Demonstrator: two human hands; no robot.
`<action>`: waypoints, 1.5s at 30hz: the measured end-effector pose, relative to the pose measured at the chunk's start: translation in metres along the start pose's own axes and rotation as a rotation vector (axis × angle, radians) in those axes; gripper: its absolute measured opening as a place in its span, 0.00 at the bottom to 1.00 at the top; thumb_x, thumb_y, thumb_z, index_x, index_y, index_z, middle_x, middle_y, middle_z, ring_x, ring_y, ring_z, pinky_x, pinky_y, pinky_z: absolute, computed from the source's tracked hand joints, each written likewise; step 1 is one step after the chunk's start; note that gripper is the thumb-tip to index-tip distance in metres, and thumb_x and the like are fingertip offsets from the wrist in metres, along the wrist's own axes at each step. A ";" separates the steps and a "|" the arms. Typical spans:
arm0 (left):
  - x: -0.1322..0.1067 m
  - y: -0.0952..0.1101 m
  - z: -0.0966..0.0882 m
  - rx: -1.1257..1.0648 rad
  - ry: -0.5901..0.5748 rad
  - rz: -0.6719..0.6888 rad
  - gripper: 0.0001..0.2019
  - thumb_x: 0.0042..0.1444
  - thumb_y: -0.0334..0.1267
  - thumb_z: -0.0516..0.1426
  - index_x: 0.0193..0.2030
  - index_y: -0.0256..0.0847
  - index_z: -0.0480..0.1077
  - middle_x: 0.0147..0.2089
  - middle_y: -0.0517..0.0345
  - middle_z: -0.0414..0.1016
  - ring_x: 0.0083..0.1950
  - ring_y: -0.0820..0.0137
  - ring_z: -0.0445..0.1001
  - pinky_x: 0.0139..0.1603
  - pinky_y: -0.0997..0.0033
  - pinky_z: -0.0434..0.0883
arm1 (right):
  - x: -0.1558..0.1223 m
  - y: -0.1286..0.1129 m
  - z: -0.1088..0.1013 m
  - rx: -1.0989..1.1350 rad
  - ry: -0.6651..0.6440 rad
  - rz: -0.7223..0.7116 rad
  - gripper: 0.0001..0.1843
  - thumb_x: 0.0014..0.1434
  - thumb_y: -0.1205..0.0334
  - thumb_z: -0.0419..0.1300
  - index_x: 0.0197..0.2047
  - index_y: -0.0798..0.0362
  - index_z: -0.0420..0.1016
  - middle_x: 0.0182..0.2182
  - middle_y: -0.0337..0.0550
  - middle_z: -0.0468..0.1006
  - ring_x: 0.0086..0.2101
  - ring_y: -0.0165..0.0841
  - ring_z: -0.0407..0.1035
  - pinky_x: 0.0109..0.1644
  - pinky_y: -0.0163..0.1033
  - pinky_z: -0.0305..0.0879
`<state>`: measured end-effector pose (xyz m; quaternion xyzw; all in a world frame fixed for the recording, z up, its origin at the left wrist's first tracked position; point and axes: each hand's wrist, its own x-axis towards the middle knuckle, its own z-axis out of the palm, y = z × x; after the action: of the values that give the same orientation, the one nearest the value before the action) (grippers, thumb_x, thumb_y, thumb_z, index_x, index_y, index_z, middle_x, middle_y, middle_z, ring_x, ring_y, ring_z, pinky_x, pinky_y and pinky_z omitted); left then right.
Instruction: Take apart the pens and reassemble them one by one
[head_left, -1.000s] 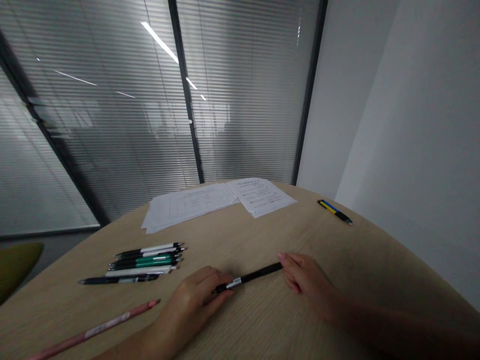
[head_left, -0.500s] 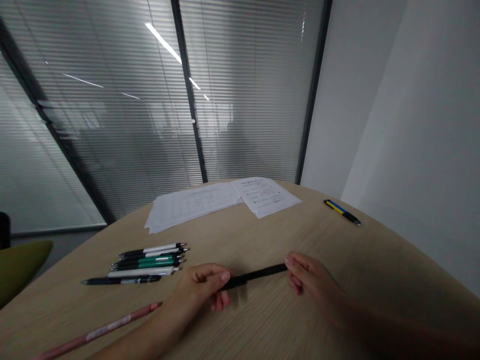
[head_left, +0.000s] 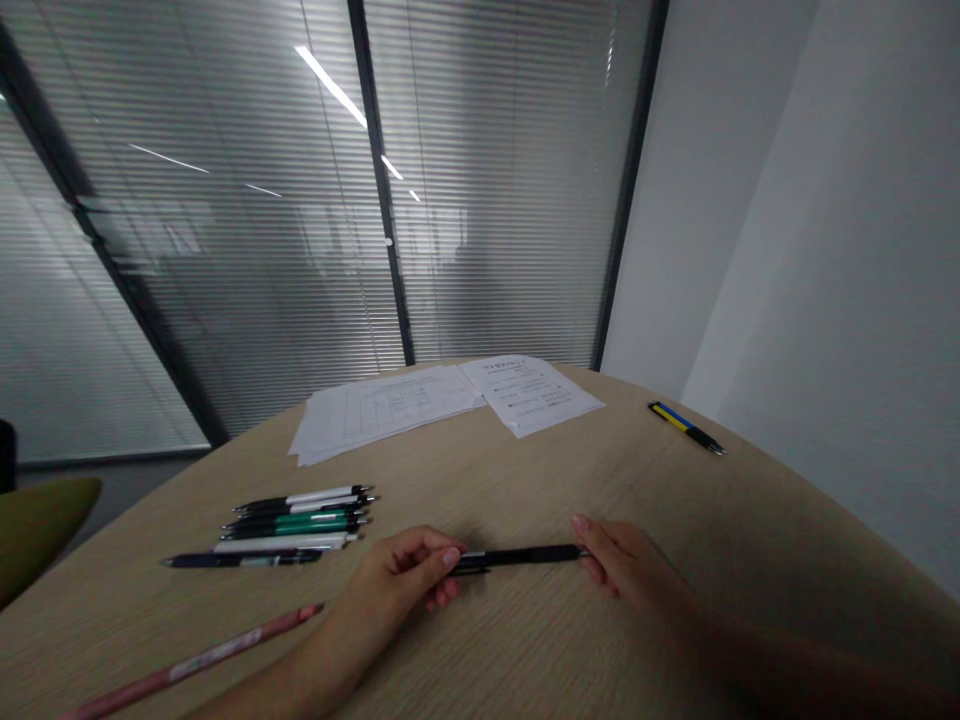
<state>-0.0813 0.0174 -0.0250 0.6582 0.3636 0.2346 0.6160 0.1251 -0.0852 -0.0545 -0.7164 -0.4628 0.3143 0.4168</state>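
Well short of far edge, black pen

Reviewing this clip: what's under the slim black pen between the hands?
Below the slim black pen, the pale wood-grain tabletop shows. The left hand covers one pen end and whatever lies directly behind it; the right hand hides tabletop near the other.
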 end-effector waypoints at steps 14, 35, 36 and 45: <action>-0.002 0.004 0.001 0.055 0.053 0.030 0.12 0.39 0.47 0.59 0.25 0.40 0.70 0.18 0.64 0.68 0.21 0.73 0.65 0.24 0.75 0.62 | 0.006 0.004 -0.002 0.163 -0.085 -0.167 0.20 0.47 0.43 0.52 0.23 0.52 0.62 0.18 0.34 0.62 0.19 0.25 0.55 0.23 0.31 0.52; 0.000 0.001 0.000 0.040 -0.006 0.028 0.12 0.42 0.45 0.57 0.27 0.38 0.68 0.19 0.65 0.68 0.23 0.74 0.63 0.26 0.76 0.60 | 0.003 0.004 -0.002 0.094 -0.091 -0.165 0.19 0.53 0.45 0.44 0.26 0.52 0.59 0.16 0.33 0.59 0.19 0.26 0.55 0.24 0.32 0.52; 0.000 0.000 0.001 0.045 -0.001 0.027 0.12 0.42 0.45 0.57 0.27 0.38 0.69 0.19 0.65 0.68 0.23 0.74 0.64 0.26 0.76 0.60 | 0.003 0.004 -0.002 0.057 -0.081 -0.152 0.21 0.54 0.45 0.42 0.24 0.53 0.59 0.16 0.34 0.59 0.19 0.26 0.55 0.24 0.33 0.52; -0.001 0.002 0.000 0.097 0.020 0.033 0.12 0.41 0.46 0.57 0.27 0.39 0.69 0.19 0.64 0.68 0.23 0.73 0.65 0.26 0.75 0.61 | 0.002 0.003 -0.004 -0.015 -0.086 -0.208 0.19 0.55 0.49 0.42 0.21 0.52 0.58 0.16 0.35 0.59 0.20 0.27 0.55 0.25 0.33 0.53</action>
<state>-0.0816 0.0166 -0.0233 0.6909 0.3699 0.2334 0.5756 0.1304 -0.0855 -0.0552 -0.6534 -0.5545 0.2965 0.4215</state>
